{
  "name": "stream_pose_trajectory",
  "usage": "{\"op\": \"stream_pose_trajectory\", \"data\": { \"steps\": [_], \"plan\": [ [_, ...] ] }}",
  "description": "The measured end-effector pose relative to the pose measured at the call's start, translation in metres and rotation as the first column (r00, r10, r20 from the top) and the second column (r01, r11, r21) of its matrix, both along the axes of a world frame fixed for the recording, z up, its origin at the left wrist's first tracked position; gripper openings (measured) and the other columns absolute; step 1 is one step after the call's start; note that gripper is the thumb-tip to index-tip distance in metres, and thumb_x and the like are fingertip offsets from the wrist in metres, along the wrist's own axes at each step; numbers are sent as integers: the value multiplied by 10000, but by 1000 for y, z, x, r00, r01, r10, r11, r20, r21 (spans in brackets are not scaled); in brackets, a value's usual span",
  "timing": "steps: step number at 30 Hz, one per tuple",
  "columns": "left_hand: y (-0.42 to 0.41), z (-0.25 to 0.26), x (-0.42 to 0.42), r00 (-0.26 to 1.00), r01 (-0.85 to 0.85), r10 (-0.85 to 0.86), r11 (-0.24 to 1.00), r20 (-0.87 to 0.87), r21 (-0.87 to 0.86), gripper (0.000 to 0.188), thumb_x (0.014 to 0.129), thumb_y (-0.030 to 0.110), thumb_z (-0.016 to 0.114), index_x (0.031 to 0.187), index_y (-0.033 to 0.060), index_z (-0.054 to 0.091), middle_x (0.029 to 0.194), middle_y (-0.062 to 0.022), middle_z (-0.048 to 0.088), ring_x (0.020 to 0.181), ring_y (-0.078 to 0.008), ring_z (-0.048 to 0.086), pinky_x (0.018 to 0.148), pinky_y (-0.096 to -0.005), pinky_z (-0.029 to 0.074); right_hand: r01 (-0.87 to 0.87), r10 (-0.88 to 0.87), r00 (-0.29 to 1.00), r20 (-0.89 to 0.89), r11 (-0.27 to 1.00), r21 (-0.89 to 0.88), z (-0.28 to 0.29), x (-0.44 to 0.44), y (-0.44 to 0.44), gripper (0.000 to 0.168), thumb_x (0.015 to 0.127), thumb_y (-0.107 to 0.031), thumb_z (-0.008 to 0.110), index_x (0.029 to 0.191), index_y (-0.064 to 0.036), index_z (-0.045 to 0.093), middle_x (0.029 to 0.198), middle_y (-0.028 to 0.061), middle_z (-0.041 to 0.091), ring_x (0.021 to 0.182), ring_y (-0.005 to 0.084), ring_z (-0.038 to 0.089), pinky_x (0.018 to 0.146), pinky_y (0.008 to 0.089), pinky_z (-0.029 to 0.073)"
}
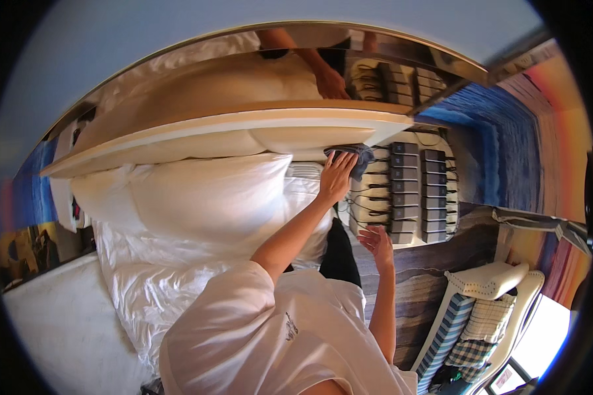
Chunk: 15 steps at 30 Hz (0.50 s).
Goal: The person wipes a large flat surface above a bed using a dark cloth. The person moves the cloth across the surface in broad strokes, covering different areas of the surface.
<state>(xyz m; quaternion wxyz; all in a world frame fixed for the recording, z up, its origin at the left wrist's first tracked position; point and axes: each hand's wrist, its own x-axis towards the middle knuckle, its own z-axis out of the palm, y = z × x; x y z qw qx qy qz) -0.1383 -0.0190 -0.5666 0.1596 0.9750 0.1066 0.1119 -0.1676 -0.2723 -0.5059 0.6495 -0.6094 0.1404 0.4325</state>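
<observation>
My left hand (pixel 336 180) lies over a bunched dark grey cloth (pixel 362 157), its fingers spread on top. The cloth rests against the right end of the cream padded headboard (pixel 321 140), and what part of it is under the palm is hidden. Lower and to the right, my right hand (pixel 377 243) hangs with its fingers apart, holding nothing. It is beside the front edge of a pale bedside table (pixel 370 197). On that table stand two rows of dark box-shaped devices (pixel 404 186) with black cables.
White pillows (pixel 207 195) and a rumpled white sheet (pixel 163 271) cover the bed at left. Above the headboard ledge (pixel 227 122), a mirrored panel (pixel 202 74) reflects an arm. A cream bench (pixel 489 281) with striped and checked cushions stands on the patterned floor (pixel 415 291) at right.
</observation>
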Motion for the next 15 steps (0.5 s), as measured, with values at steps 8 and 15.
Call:
{"op": "stream_pose_trajectory", "data": {
  "steps": [8,15],
  "plan": [
    [180,74,-169,959,-281,273,949,76,141,770,761,6,554,1477,102,288,1497,-117,331,1392,-277,286,1138,-540,158,-144,149,988,-39,983,116,-33,-47,75,518,991,-453,406,1153,14,560,1035,180,676,931,266,679,859,357,531],
    [248,80,-333,565,-440,765,-36,-308,-897,555,939,253,544,1424,55,361,1389,-120,483,1272,-277,470,1069,-407,354,-396,415,903,-112,905,155,-48,-118,195,519,981,-464,413,1166,-2,560,1097,179,657,1012,270,649,918,371,490]
  ]
}}
